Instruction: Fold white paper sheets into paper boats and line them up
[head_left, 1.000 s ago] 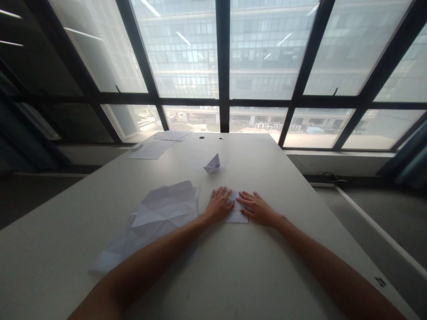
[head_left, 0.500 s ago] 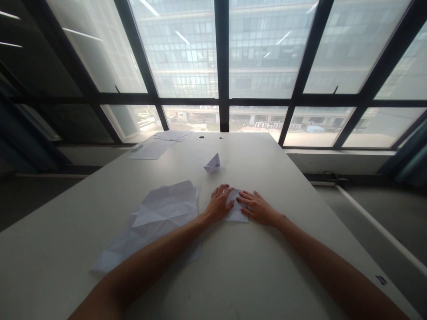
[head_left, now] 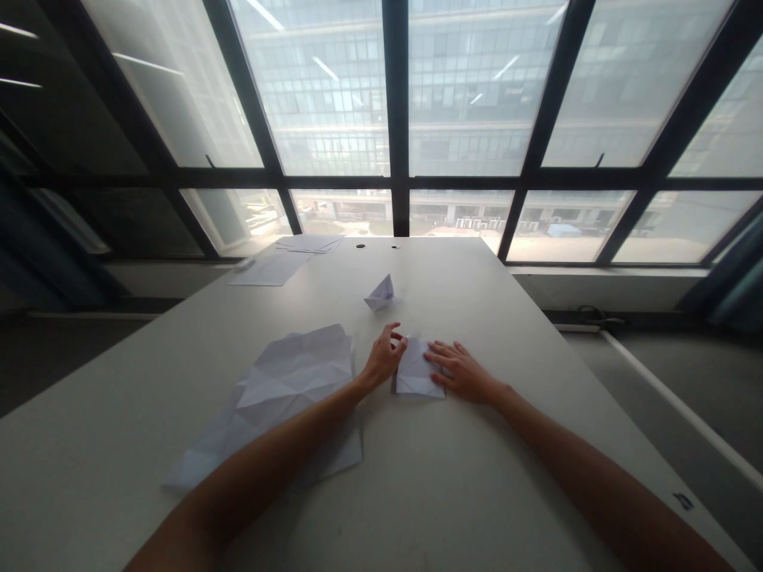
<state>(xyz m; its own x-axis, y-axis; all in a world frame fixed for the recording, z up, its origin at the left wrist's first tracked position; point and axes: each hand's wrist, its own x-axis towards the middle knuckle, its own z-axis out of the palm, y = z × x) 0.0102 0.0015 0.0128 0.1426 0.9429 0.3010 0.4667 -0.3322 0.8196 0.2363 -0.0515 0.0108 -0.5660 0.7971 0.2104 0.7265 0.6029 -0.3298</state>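
folded paper [head_left: 417, 369] showing white, small, squarish, creased near its close edge; lying between my hands on table [head_left: 477, 485]. my right hand [head_left: 460, 372] pressing its right side, fingers spreading flat; my left hand [head_left: 385, 355] curling at its far-left corner, grip unclear. paper boat [head_left: 380, 294] sitting beyond left hand, crumpled sheets [head_left: 292, 377] lying left of it, bare tabletop extending right of right hand.

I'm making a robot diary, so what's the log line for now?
left hand: at folded paper's edge | right hand: flat on it
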